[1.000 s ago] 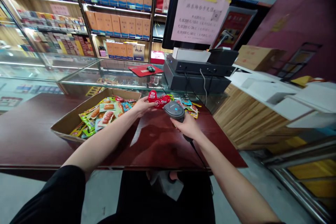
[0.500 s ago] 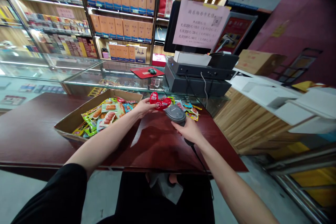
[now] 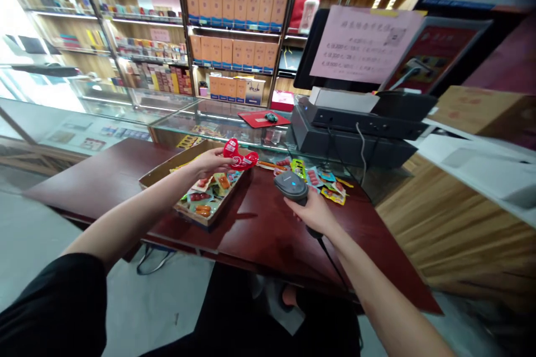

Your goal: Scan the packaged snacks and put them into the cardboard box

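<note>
A red, curved package (image 3: 240, 157) with white labels is pinched in my left hand (image 3: 211, 162), above the right edge of a shallow cardboard box (image 3: 218, 213). Small snack packets (image 3: 201, 197) fill the box, partly hidden by my left forearm. My right hand (image 3: 312, 209) grips a dark grey barcode scanner (image 3: 291, 186) with a small blue light on its top; its cable trails down to the right. Behind the scanner, several colourful packets (image 3: 313, 177) lie loose on the dark red table (image 3: 247, 234).
Beyond the table is a glass counter (image 3: 209, 117) with a red mouse pad (image 3: 257, 119) and mouse. A black cash drawer (image 3: 352, 136) and a monitor with a pink paper (image 3: 364, 42) stand at the right. Shelves of orange boxes line the back.
My left hand has moved left with the red package, away from the scanner and over the box. The scanner stays in my right hand. The view has turned to the left.
</note>
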Demonstrator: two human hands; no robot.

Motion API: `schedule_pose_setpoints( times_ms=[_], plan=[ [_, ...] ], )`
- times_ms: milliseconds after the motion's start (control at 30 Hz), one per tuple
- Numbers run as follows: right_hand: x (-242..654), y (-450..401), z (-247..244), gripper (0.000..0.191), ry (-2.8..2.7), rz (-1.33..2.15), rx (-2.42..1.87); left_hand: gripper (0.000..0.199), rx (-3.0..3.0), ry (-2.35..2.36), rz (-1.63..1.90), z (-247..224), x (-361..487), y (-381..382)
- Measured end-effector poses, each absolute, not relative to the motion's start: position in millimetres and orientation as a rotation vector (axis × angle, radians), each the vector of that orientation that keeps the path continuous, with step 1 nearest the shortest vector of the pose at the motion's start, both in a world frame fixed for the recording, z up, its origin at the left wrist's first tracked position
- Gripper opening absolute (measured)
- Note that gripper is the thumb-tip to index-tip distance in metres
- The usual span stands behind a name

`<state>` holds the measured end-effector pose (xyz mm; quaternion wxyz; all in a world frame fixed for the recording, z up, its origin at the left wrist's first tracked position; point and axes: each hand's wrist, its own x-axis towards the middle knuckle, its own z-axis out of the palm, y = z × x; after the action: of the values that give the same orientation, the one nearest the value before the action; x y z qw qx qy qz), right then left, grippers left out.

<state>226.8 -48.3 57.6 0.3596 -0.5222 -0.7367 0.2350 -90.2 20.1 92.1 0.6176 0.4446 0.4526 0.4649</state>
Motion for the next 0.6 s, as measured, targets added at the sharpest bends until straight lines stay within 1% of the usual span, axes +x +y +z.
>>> schedule_pose_setpoints(
  times_ms=[200,367,500,600],
  plan=[
    [194.6,-45.4,63.8,0.032,-2.026,0.616,-1.35,0.046,1.03,1.2,1.082,106.5,-157.7,-20.7],
    [175.7,-44.3,64.5,0.033,-2.072,0.628,-1.288,0.045,1.051,1.333,1.001,121.4,-197.3,-37.7],
    [174.5,-43.4,65.6,0.034,-2.06,0.624,-1.273,0.049,1.048,1.367,1.05,127.9,-200.6,-31.8],
    [184.5,-43.5,67.5,0.033,-2.029,0.594,-1.288,0.048,1.086,1.324,1.014,128.7,-179.1,-19.3]
  ],
)
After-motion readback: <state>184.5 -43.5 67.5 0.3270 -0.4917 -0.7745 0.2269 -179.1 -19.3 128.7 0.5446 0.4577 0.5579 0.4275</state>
